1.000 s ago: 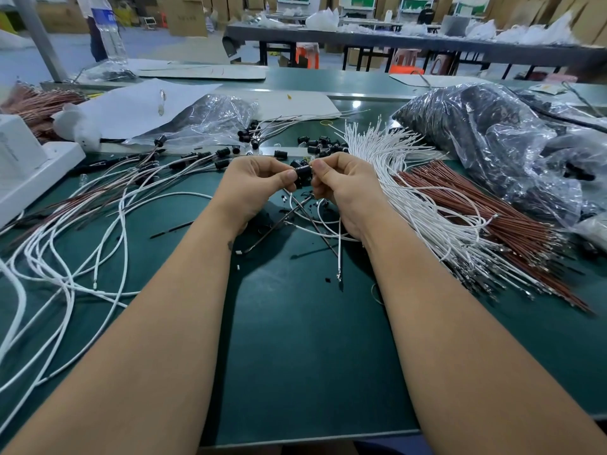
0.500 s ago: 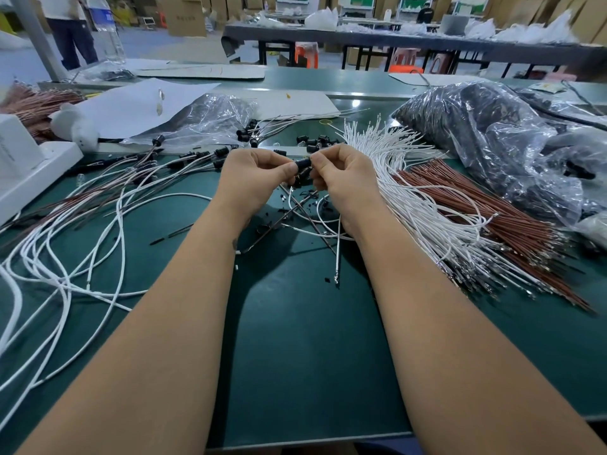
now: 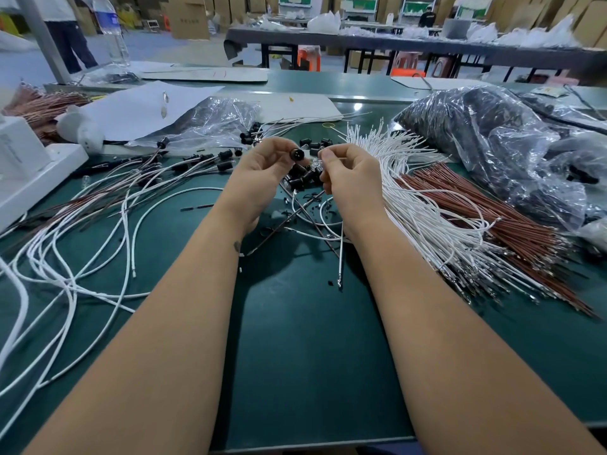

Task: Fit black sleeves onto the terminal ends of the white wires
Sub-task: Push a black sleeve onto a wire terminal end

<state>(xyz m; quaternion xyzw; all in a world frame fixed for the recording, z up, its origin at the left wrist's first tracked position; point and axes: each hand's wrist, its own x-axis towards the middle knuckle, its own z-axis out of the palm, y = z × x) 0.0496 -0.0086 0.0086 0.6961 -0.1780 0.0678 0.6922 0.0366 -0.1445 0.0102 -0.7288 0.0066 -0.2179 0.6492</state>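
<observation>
A big fan of bare white wires (image 3: pixel 417 198) is lying right of the fingers, waiting; fewer sleeved wires (image 3: pixel 157 172) are lying left. The left hand (image 3: pixel 262 169) is pinching a black sleeve (image 3: pixel 294 155); the right hand (image 3: pixel 348 175) is pinching a wire end, just apart.

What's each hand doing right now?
Left hand: fingers pinch a black sleeve.
Right hand: fingers pinched shut near the sleeve; what they hold cannot be told.
</observation>
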